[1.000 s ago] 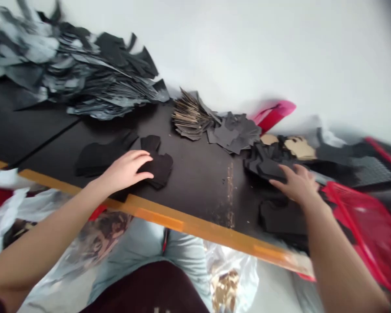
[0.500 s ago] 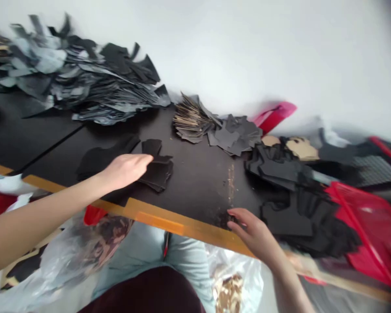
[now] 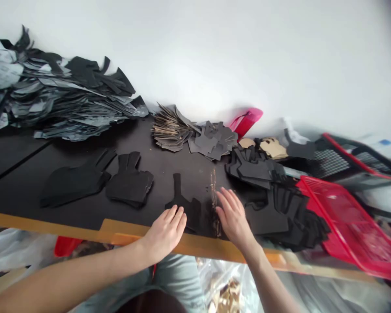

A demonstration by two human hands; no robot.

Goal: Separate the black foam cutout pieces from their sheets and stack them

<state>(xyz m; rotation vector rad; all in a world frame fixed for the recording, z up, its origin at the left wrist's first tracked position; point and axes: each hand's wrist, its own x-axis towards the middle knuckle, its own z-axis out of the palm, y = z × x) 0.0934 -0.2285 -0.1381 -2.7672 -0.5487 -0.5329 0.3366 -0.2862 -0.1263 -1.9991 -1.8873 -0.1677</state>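
A black cut-out piece with a narrow stem (image 3: 182, 204) lies flat near the table's front edge. My left hand (image 3: 165, 232) rests open on its lower left part, covering some of it. My right hand (image 3: 233, 215) is spread open just right of the piece, holding nothing, with its fingertips beside a scuffed tan streak on the black tabletop (image 3: 169, 171). To the left lie a stack of black cut pieces (image 3: 128, 184) and a longer black piece (image 3: 73, 184). A larger heap of black pieces (image 3: 283, 213) sits right of my right hand.
A big pile of grey-black sheets (image 3: 61, 100) stands at the back left, then tan-edged scraps (image 3: 171, 130) and grey cut pieces (image 3: 213, 141). A red mesh basket (image 3: 345, 221) sits at the right. Plastic bags lie below the orange table edge (image 3: 124, 232).
The black stemmed piece now lies between my hands. My left hand has moved off the stack to the right, and my right hand has moved up from the table edge. The view has shifted.
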